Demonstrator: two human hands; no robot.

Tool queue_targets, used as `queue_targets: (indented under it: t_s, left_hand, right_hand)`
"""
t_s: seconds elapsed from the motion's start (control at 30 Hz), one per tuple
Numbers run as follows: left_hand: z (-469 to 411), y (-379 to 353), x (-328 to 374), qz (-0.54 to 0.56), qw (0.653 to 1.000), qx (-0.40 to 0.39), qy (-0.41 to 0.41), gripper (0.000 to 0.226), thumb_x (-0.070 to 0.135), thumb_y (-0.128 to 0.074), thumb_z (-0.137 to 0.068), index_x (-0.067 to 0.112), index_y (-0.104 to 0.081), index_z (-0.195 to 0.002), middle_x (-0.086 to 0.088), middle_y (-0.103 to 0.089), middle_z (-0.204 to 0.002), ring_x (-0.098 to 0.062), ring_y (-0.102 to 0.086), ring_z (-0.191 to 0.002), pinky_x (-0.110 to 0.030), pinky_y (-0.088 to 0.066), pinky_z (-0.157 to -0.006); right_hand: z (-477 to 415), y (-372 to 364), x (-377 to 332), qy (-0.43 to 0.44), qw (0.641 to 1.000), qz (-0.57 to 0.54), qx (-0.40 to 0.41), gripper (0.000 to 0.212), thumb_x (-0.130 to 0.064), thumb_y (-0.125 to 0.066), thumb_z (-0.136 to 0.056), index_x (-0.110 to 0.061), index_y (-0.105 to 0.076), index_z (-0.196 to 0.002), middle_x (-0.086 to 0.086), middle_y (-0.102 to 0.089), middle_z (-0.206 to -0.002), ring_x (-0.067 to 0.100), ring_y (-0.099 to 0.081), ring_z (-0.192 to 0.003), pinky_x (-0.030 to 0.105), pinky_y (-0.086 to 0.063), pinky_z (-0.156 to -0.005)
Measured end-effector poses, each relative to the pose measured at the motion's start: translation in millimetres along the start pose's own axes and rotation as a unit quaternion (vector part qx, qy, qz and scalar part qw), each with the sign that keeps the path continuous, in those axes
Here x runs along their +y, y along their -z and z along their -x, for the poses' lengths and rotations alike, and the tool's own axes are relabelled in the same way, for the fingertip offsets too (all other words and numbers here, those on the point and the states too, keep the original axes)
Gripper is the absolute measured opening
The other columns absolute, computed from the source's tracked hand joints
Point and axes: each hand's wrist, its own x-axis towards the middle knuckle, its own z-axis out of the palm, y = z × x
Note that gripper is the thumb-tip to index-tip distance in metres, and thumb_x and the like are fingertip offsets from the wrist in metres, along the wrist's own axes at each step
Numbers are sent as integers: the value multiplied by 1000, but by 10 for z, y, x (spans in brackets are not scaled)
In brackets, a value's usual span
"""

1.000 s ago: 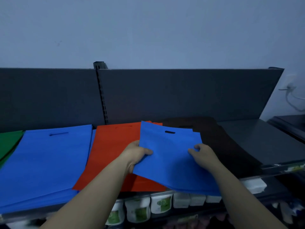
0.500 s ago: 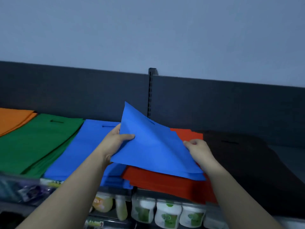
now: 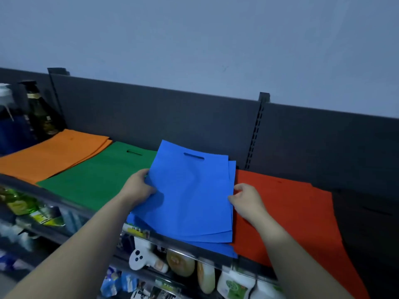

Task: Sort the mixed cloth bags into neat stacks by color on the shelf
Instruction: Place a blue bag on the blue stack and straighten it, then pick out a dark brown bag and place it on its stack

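Dark glass bottle (image 3: pixel 40 113) with gold label, far left, against dark back panel (image 3: pixel 151 117). Slotted upright (image 3: pixel 257 134) right of centre. Blue-grey wall (image 3: pixel 194 39) above. Lower tier: yellow-green bottles (image 3: pixel 19 203), white item with black dots (image 3: pixel 140 258), tan round packs (image 3: pixel 180 264), white pouches with green labels (image 3: pixel 234 284).

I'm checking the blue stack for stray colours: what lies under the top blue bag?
Under the top blue bag lie more blue bags, edges fanned out at right and front. Deeper layers and their count are covered.
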Motion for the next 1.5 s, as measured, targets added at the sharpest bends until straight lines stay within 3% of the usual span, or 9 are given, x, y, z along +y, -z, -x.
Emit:
queue_targets:
  t_s: [0.1, 0.2, 0.33, 0.47, 0.7, 0.87, 1.5]
  left_hand:
    - [-225, 108, -107, -92, 996, -9, -7, 62, -2, -57, -86, 11, -38, -143, -13, -60, -123, -29, -60, -94, -41, -52, -82]
    - [-425, 152, -236, -177, 984, -17, -20, 61, 1, -54, -85, 10, -37, -143, -14, -59, -125, -32, -60, -105, -41, -52, -87]
    - [-571, 151, -340, -333, 940, -4, -75, 49, 7, -48, -86, 8, -42, -134, -15, -54, -129, -33, -54, -113, -42, -49, -89]
    - [-553, 42, -191, -401, 901, 7, -165, 43, 20, -50, -88, 12, -49, -131, -11, -53, -128, -33, -51, -112, -39, -46, -87]
    - [-220, -477, 309, -392, 857, -11, -335, 36, 33, -49, -91, 17, -57, -122, -5, -59, -122, -28, -52, -112, -36, -44, -89]
    - [59, -886, 556, -364, 836, -34, -409, 34, 36, -47, -93, 17, -58, -119, -3, -61, -117, -26, -52, -110, -36, -44, -88]
    - [1111, -2769, 1553, -319, 834, -60, -447, 36, 41, -47, -92, 21, -58, -121, -2, -61, -117, -26, -55, -109, -37, -44, -90]
  right_hand:
    - [6, -154, -102, -9, 998, 55, 7, 35, -11, -56, -89, -6, -53, -123, 6, -66, -83, 25, -65, -80, 37, -51, -74]
    - [25, -282, -121, -2, 992, 128, 11, 32, -16, -55, -87, -6, -55, -117, 10, -68, -86, 30, -65, -85, 42, -52, -81]
    - [80, -343, -126, 11, 972, 234, 13, 30, -24, -54, -89, -11, -59, -116, 6, -66, -104, 27, -61, -102, 33, -47, -86]
    - [117, -323, -99, 30, 961, 270, 55, 35, -28, -53, -90, -13, -60, -121, 7, -60, -120, 27, -56, -111, 33, -43, -93]
    - [377, -18, 37, 25, 952, 275, 135, 47, -31, -56, -90, -14, -53, -133, 6, -54, -135, 26, -50, -124, 33, -35, -106]
    - [570, 278, 269, -8, 947, 271, 170, 48, -32, -57, -90, -13, -53, -134, 7, -53, -137, 25, -48, -127, 33, -33, -109]
    - [960, 1934, 1627, -57, 944, 270, 182, 46, -33, -53, -94, -16, -50, -137, 1, -50, -140, 19, -45, -129, 35, -31, -112]
